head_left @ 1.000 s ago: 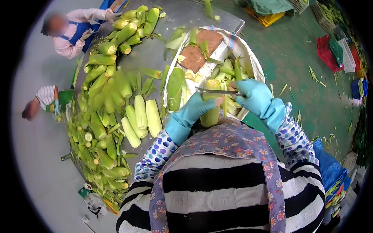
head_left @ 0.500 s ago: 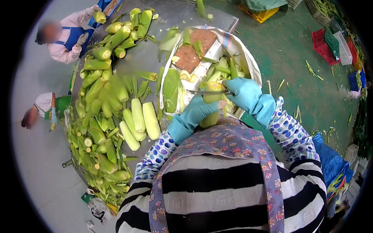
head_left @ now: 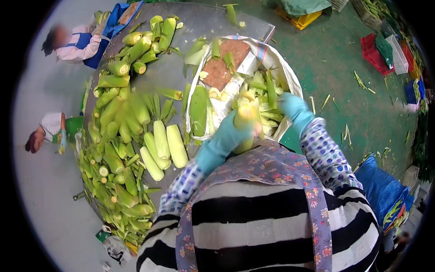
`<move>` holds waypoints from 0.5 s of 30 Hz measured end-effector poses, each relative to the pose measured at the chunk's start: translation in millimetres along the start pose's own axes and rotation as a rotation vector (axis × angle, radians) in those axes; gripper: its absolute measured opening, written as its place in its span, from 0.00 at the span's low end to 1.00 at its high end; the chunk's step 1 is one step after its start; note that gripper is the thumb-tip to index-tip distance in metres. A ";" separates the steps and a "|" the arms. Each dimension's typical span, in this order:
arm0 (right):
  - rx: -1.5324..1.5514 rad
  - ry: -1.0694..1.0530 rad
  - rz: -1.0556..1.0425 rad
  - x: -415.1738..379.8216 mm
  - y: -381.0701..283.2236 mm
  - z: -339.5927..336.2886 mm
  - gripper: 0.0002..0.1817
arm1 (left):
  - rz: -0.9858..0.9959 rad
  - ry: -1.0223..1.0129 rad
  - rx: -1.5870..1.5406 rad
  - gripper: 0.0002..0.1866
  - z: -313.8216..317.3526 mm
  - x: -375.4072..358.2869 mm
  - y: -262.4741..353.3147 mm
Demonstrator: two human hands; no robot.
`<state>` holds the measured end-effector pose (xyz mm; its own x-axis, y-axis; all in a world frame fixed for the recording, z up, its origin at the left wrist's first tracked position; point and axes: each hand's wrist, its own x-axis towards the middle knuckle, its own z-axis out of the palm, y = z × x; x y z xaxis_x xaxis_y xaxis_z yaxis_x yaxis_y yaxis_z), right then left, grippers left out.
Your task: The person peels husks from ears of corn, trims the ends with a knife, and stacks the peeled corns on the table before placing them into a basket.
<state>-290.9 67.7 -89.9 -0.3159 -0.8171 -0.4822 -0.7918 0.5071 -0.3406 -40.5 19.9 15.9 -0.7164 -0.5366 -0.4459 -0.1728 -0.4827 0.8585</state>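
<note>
My left hand (head_left: 228, 138), in a light blue glove, is wrapped round an ear of corn (head_left: 247, 112) near my apron. The ear's cut end points away from me and looks smeared by motion. To its right, my right hand (head_left: 295, 109), gloved alike, is blurred at the sack's right side, apart from the ear. Its fingers do not show clearly, and no knife can be made out. Below both hands is an open white sack (head_left: 295, 86) with cut husks (head_left: 267, 90) inside. A brown board (head_left: 230, 61) lies at the sack's far side.
On the metal table (head_left: 199, 18), several pale, trimmed ears (head_left: 176, 146) lie left of the sack. A big heap of unhusked corn (head_left: 120, 181) covers the table's left side. Two people are at the far left. Crates (head_left: 376, 54) and a blue tarp (head_left: 383, 186) sit on the right floor.
My right hand, which held a knife across the ear's end, has moved right, away from the ear. The ear in my left hand is tipped more upright.
</note>
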 end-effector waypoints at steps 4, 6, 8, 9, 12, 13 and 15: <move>0.011 0.328 -0.001 -13.9 150.2 36.3 0.20 | 0.188 -0.036 -0.003 0.19 -20.2 -13.6 4.1; 0.167 0.190 0.068 -17.9 137.3 30.2 0.22 | 0.007 -0.030 0.027 0.24 -15.5 -15.2 14.6; 0.347 0.061 0.096 -17.1 67.2 -17.2 0.25 | 0.020 -0.024 0.005 0.28 -23.7 -5.7 11.3; 0.373 0.014 0.079 -39.9 25.7 -35.5 0.27 | 0.005 -0.008 -0.028 0.31 -27.0 -11.5 5.5; 0.457 0.018 -0.187 -55.7 3.0 -38.9 0.27 | 0.036 -0.073 -0.044 0.37 -35.4 -16.5 13.9; 0.500 0.040 -0.354 -61.5 -4.3 -43.1 0.26 | 0.053 -0.094 -0.049 0.40 -37.2 -18.0 11.9; 0.512 0.004 -0.423 -73.2 -18.6 -62.5 0.23 | 0.083 -0.061 -0.029 0.39 -38.3 -20.0 8.1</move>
<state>-285.7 101.0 2.1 -0.0353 -0.9749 -0.2199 -0.4996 0.2078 -0.8410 -1.7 0.2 22.1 -0.7671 -0.5332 -0.3568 -0.0923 -0.4586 0.8838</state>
